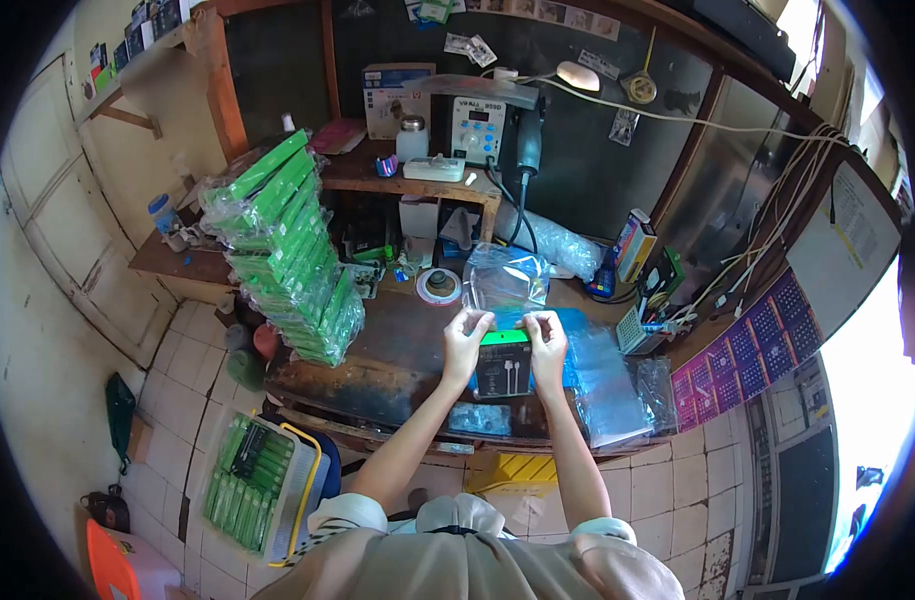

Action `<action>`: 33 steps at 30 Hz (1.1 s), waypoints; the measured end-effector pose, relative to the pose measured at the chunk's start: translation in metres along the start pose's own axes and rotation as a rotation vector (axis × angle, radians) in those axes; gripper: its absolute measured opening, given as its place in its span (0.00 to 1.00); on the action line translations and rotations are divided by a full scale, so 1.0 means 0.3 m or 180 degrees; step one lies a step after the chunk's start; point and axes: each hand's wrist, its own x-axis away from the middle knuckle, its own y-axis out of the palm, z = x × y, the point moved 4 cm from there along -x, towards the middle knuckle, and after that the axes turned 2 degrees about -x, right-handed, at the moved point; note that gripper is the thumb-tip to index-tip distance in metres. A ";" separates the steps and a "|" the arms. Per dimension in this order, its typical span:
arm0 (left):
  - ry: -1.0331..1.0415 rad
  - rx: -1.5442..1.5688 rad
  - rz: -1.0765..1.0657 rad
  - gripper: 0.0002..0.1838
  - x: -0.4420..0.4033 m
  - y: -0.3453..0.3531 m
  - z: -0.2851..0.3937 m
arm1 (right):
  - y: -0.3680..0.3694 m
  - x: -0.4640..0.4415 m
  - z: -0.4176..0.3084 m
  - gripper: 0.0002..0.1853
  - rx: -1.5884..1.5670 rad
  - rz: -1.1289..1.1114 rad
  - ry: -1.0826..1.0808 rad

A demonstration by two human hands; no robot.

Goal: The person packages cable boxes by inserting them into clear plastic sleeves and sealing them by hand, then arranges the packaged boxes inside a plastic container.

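Observation:
A black and green charging cable package (504,369) with white cables pictured on it is upright between my hands, above the desk's front part. My left hand (466,345) pinches near its top left corner. At the top right corner my right hand (547,350) pinches in the same way. Clear plastic film (506,278) stands up just beyond my fingers; whether it joins the package I cannot tell. Clear plastic bags (611,385) lie flat on the desk beside my right hand.
A tall leaning stack of green, plastic-wrapped packages (296,260) stands on the left. A tape roll (439,286) lies on the wooden desk (378,395). Bubble wrap (556,243) and a pen basket (638,333) are right. A bin of green packages (246,480) sits on the floor.

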 end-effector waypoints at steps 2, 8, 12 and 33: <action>0.0397 -0.0169 0.0213 0.06 -0.009 0.013 0.040 | -0.008 -0.001 0.005 0.07 -0.0020 0.0008 -0.0034; 0.0869 -0.0801 0.0660 0.07 -0.002 0.031 0.088 | -0.003 0.010 -0.045 0.07 0.0456 0.0321 -0.0067; 0.0786 -0.0828 0.0606 0.08 -0.005 0.029 0.065 | 0.002 0.019 -0.043 0.08 0.0819 0.0340 -0.0105; -0.0375 -0.1090 0.0004 0.15 -0.053 -0.094 -0.170 | -0.101 -0.026 0.151 0.12 0.1114 -0.0215 0.1552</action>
